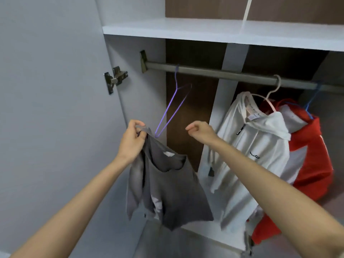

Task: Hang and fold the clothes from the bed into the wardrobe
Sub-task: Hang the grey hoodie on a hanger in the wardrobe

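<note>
My left hand [133, 140] pinches the shoulder of a limp dark grey shirt [167, 187]. The shirt droops at 6 o'clock, soft and creased, with its neck open. My right hand [200, 132], at 3 o'clock of the left, is curled on nothing. Inside the wardrobe [134, 86], a thin purple wire hanger [175, 107] tilts from the rail [223, 73], its lower end at the shirt. At 3 o'clock hang a white hoodie [260, 146] and a red jacket [312, 155].

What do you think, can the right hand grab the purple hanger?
Probably yes. The right hand holds nothing and is close beside the purple hanger, with only air between; the left hand grips the grey shirt at its tip.
</note>
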Action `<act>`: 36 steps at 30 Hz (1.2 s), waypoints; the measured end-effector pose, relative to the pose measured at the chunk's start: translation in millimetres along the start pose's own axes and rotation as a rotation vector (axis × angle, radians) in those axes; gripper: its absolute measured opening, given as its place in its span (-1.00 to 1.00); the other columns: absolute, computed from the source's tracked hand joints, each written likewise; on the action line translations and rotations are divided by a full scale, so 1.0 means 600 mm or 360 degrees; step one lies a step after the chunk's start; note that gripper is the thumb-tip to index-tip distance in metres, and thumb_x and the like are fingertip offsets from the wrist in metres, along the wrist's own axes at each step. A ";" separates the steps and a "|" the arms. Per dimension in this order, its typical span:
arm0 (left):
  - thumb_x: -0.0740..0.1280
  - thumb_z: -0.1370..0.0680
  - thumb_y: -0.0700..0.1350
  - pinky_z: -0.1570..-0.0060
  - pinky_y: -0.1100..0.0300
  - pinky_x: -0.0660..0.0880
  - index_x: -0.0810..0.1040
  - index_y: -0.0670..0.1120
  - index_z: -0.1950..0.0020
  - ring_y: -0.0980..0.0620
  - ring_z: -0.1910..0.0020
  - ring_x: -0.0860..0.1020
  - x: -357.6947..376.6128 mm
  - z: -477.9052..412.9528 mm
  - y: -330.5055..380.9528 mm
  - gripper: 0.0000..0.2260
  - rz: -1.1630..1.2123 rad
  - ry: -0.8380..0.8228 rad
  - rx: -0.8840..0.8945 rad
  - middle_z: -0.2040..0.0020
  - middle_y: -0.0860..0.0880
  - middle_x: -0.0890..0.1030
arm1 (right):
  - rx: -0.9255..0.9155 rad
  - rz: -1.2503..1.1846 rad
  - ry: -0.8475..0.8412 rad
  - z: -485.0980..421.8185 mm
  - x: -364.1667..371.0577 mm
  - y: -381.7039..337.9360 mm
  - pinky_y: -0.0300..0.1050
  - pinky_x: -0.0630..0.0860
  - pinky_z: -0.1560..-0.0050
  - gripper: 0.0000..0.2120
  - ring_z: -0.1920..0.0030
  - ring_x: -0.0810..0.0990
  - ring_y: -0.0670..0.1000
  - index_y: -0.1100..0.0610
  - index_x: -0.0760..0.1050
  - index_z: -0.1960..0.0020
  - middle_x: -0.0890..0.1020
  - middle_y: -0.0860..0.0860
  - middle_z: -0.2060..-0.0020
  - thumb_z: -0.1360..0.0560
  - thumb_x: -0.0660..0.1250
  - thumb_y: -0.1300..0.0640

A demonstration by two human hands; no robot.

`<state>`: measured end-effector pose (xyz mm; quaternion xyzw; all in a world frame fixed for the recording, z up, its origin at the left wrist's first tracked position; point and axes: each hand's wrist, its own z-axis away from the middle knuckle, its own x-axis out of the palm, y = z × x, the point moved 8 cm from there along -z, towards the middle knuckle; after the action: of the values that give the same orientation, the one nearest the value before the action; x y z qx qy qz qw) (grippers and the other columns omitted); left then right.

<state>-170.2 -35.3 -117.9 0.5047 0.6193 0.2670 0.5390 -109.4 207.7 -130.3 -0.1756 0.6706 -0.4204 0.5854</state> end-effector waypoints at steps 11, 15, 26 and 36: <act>0.23 -0.57 -0.27 0.20 0.07 0.38 0.43 -0.01 0.03 -0.08 0.25 0.47 -0.052 -0.084 -0.035 -0.85 -0.0097 0.0129 -0.0173 0.17 -0.17 0.56 | 0.0225 -0.0834 0.0123 -0.274 0.071 -0.104 -0.12 0.43 0.12 -0.31 0.05 0.48 0.10 -0.02 0.06 -0.50 0.47 0.10 -0.10 -0.49 0.25 0.32; 0.21 -0.57 -0.29 0.38 0.14 0.30 0.42 0.04 0.11 0.03 0.42 0.36 -0.054 -0.097 -0.053 -0.78 -0.0173 0.0036 -0.0212 0.26 -0.13 0.54 | 0.0300 -0.0989 0.0437 -0.294 0.071 -0.093 0.04 0.49 -0.16 -0.58 -0.08 0.57 0.25 0.09 0.17 -0.22 0.47 0.24 -0.18 -0.47 0.18 0.40; 0.22 -0.56 -0.22 0.18 -0.06 0.48 0.43 0.06 0.13 -0.08 0.33 0.46 -0.036 -0.116 -0.081 -0.82 -0.0232 -0.0076 -0.0299 0.18 -0.16 0.61 | -0.0023 -0.0599 0.0657 -0.234 -0.012 -0.123 0.01 0.55 -0.10 -0.60 -0.16 0.57 0.13 0.04 0.23 -0.48 0.52 0.15 -0.25 -0.65 0.09 0.19; 0.24 -0.57 -0.21 0.27 0.12 0.27 0.38 -0.08 0.04 0.00 0.33 0.36 -0.018 -0.044 -0.070 -0.94 -0.0042 -0.0146 -0.0261 0.35 0.00 0.40 | -0.0285 -0.0132 0.0653 0.003 -0.012 -0.073 -0.10 0.43 0.28 -0.92 0.38 0.55 -0.07 0.01 0.37 0.03 0.54 -0.06 0.45 -0.61 0.18 0.03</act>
<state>-210.2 -54.0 -143.2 0.4623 0.5768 0.2862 0.6096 -117.0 186.5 -92.3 -0.1649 0.8026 -0.4097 0.4010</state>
